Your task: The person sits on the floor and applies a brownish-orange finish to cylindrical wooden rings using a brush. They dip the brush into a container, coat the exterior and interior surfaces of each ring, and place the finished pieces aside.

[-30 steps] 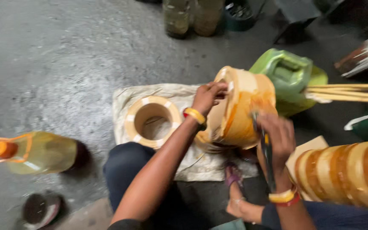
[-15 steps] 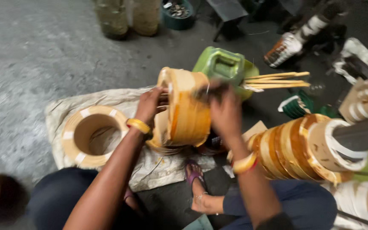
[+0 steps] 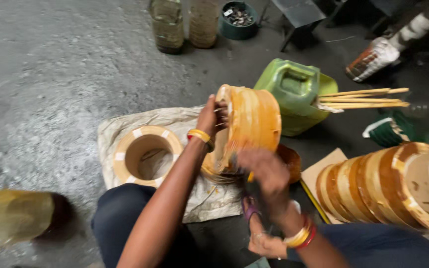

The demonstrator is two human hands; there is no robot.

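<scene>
My left hand (image 3: 210, 118) grips the left rim of an upright yellow-orange wound ring coil (image 3: 250, 124), holding it on edge over a cloth. My right hand (image 3: 265, 174) is blurred below the coil, closed around a thin dark tool (image 3: 250, 187) near the coil's lower edge. Both wrists wear yellow bangles. A second ring coil (image 3: 146, 151) with white tape patches lies flat on the cloth to the left.
A dirty white cloth (image 3: 125, 124) covers the concrete floor. A green jerrycan (image 3: 294, 94) with wooden sticks (image 3: 363, 98) stands behind the coil. Several stacked ring coils (image 3: 383, 183) lie at right. A yellow bottle (image 3: 11, 216) lies at left. Jars and a bowl of small parts (image 3: 238, 17) stand far back.
My right hand has dropped from the top of the upright coil to below it. The view has shifted, so the flat coil and cloth sit further right.
</scene>
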